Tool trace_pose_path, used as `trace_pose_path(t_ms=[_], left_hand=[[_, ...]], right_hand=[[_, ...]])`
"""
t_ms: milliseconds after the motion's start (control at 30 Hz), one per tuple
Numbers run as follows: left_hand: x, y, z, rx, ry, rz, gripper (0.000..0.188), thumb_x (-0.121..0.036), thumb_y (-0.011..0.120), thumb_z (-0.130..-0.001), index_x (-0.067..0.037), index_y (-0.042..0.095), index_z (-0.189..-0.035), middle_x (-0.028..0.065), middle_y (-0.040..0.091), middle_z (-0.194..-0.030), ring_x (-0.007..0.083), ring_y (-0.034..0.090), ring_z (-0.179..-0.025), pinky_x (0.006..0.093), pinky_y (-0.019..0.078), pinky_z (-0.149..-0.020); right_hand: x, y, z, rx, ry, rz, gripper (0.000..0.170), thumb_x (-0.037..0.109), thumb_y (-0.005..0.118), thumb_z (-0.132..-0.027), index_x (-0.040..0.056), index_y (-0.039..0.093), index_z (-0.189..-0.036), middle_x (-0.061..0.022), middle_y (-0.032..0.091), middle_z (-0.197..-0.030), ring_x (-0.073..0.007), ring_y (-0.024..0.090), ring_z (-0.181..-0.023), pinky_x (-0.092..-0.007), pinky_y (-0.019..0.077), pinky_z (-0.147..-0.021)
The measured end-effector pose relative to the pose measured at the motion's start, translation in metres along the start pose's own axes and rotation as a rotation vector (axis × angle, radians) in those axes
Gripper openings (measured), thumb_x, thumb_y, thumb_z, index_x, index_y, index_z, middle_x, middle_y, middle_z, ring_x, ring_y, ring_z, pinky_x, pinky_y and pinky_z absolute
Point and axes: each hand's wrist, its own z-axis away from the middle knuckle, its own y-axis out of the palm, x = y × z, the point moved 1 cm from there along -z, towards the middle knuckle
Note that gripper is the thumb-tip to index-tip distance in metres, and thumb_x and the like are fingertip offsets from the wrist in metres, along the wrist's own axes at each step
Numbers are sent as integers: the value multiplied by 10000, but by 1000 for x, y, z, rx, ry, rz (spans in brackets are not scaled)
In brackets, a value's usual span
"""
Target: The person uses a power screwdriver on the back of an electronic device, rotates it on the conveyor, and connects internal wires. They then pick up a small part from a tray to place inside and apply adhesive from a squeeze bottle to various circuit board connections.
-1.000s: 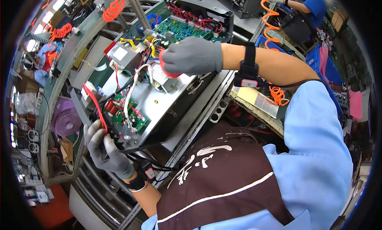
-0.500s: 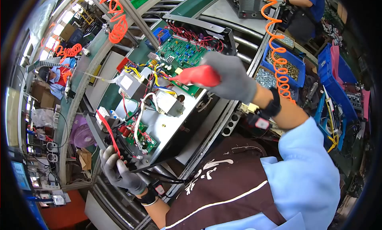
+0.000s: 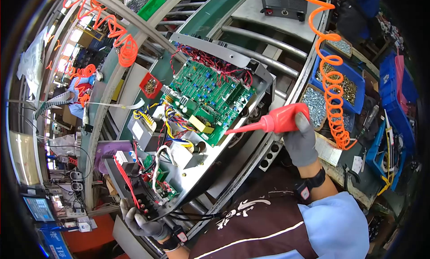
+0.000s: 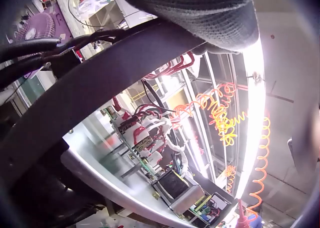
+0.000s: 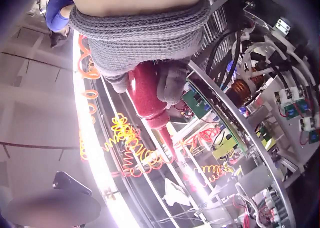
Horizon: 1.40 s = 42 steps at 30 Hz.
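Note:
My gloved right hand [image 3: 300, 142] holds a red squeeze bottle [image 3: 286, 118] with a long thin nozzle. The nozzle points left, its tip right by the front edge of a green circuit board [image 3: 204, 93]. The bottle also shows in the right wrist view, between gloved fingers [image 5: 171, 82]. The board sits in an open metal chassis [image 3: 197, 169] with transformers, coloured wires and a small board. At the chassis's near left corner, my gloved left hand [image 3: 145, 225] grips the edge of the black end panel [image 4: 100, 70], beside red cables [image 3: 126, 180].
The chassis stands on a roller conveyor [image 3: 260, 39]. On the right are blue bins [image 3: 345, 84] of screws under an orange coiled hose [image 3: 331, 59]. A small red bin [image 3: 151, 85] stands behind the chassis. A purple fan [image 3: 105, 154] is at left, and another person works at the top right.
My right hand has drawn back to the right with the red bottle, from over the white block to beside the board's edge. The left hand stays at the panel corner; the head view has shifted.

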Motion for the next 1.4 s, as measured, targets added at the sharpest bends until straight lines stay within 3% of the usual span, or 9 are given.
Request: trace_pose_path(t_ms=[267,400,500,633,733,1067,1167,1233,1400], left_hand=[[-11,2,-4,-53,-154,-98,190,-97,383,-825,60,491,-833,265,511,-1244,374,492,-1186,472,391,-1037],[-2,0,-2,-67,-94,-63,201,-89,375,-863,66,502,-852,268,517,-1237,386,495,-1182,477,419,-1016],[7,-7,1,-48,-26,-96,224,-116,376,-892,69,499,-870,281,509,-1244,403,496,-1184,478,445,-994],[10,-5,3,-64,-35,-38,245,-115,368,-911,91,499,-900,293,500,-1253,410,513,-1161,479,441,-992],[5,-2,4,-81,-70,-39,240,-108,377,-910,98,500,-902,293,495,-1261,403,516,-1160,471,429,-1001],[10,-5,3,-60,-37,-71,232,-95,369,-909,100,495,-892,290,505,-1247,397,541,-1124,465,461,-965],[10,-4,3,-65,-36,-62,229,-92,366,-910,98,491,-890,290,504,-1248,394,542,-1125,464,465,-961],[10,-5,3,-69,-39,-49,228,-92,364,-910,97,490,-889,290,504,-1248,392,542,-1125,462,467,-960],[8,-5,3,-57,-38,-66,225,-83,367,-900,102,495,-895,286,502,-1251,393,528,-1145,461,462,-968]], right_hand=[[13,-16,-12,20,6,-7,410,379,586,-880,19,550,-1071,-128,638,-945,-202,630,-734,-318,519,-607],[30,-23,-6,-125,-255,276,319,262,616,-864,7,554,-1045,-108,621,-930,-183,610,-759,-306,502,-661],[39,-12,2,-306,-705,857,303,225,721,-791,15,537,-908,-23,541,-819,-92,468,-745,-250,408,-677],[27,-9,-9,-386,-695,845,287,209,724,-800,14,537,-898,-23,526,-807,-92,487,-720,-248,447,-666],[23,-1,-18,-271,-539,459,297,234,690,-847,3,533,-947,-65,584,-861,-128,604,-711,-264,543,-556],[20,-8,-23,-223,-485,418,285,224,685,-851,-4,542,-945,-82,606,-870,-148,624,-711,-267,556,-542],[22,-7,-17,-212,-528,486,281,213,708,-828,5,554,-935,-73,612,-852,-141,617,-723,-269,534,-583],[24,-11,-11,-238,-715,933,297,195,746,-783,20,561,-935,-69,614,-835,-137,608,-733,-278,502,-633],[18,1,-8,-72,-885,1058,326,141,779,-719,39,568,-945,-106,631,-860,-209,626,-726,-304,500,-663]])
